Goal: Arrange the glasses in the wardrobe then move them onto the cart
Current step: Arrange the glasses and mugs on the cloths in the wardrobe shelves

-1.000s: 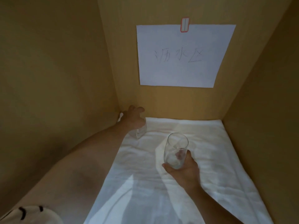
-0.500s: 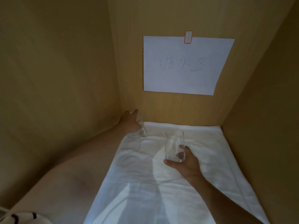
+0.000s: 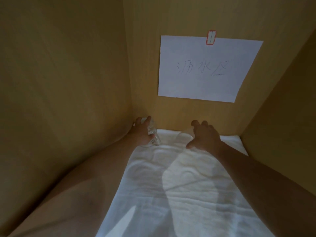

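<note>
Two clear drinking glasses are deep inside the wooden wardrobe compartment, on a white towel (image 3: 179, 194). My left hand (image 3: 142, 132) grips one glass (image 3: 152, 134) in the back left corner, the glass tilted with its mouth toward the towel. My right hand (image 3: 204, 135) grips the second glass (image 3: 185, 135) from above, near the back wall at the middle; the hand hides most of it, and its rim touches or nearly touches the towel.
The wardrobe's left wall (image 3: 59, 82), back wall (image 3: 142, 65) and right wall (image 3: 290, 108) close in the compartment. A white paper sheet (image 3: 205, 69) with handwriting hangs on the back wall under a red-edged tag (image 3: 211, 37).
My right hand has carried its glass from the middle of the towel to the back wall and turned it over, palm down. My left hand stays in the corner with its glass.
</note>
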